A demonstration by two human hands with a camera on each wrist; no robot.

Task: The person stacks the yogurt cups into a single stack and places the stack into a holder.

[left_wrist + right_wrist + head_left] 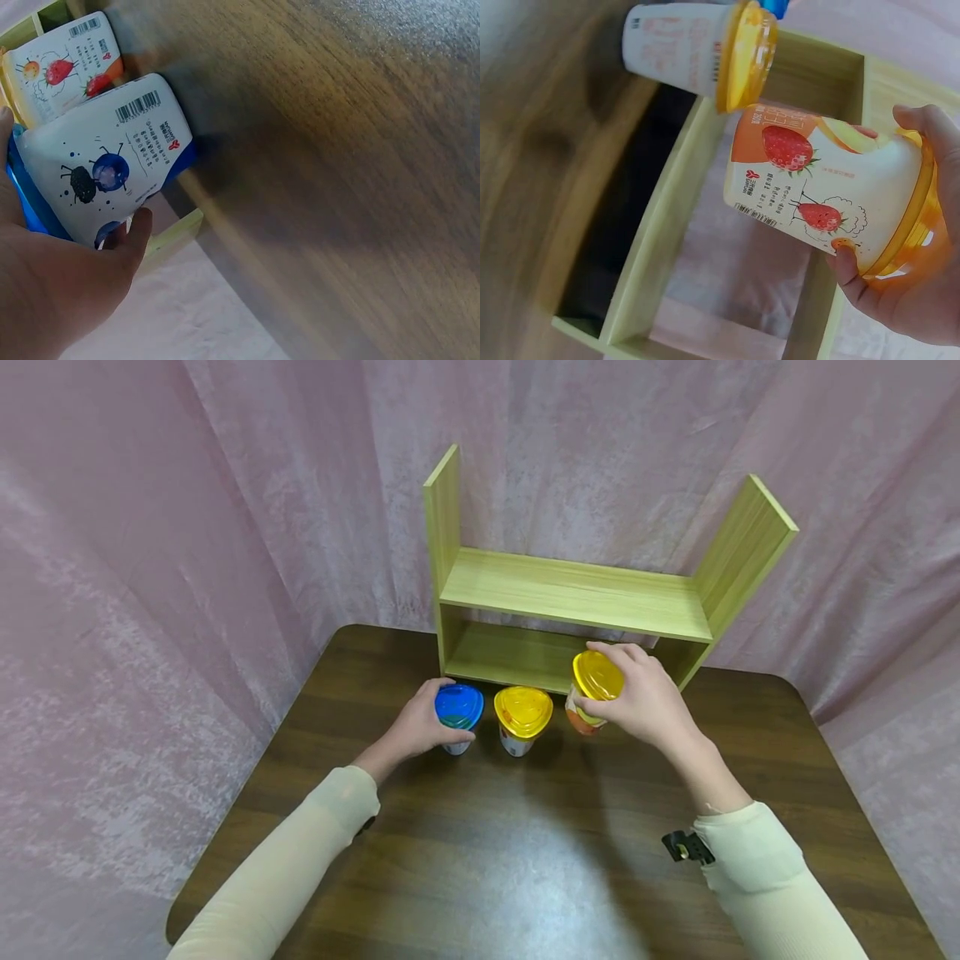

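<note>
fingers of left hand (415, 724) gripping blue-lidded cup (458, 712), right hand (643, 697) gripping orange-lidded cup (592, 689)

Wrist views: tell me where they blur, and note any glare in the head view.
Left wrist view: the table smears with blur, while the blueberry cup in the left hand stays sharp. Right wrist view: the table's left side and the far yellow-lidded cup are soft; the strawberry cup is crisp. Head view: a pale glare patch on the tabletop.

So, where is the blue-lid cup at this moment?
In the head view, the blue-lid cup stands leftmost of three cups, before the shelf, gripped by the left hand.
</note>
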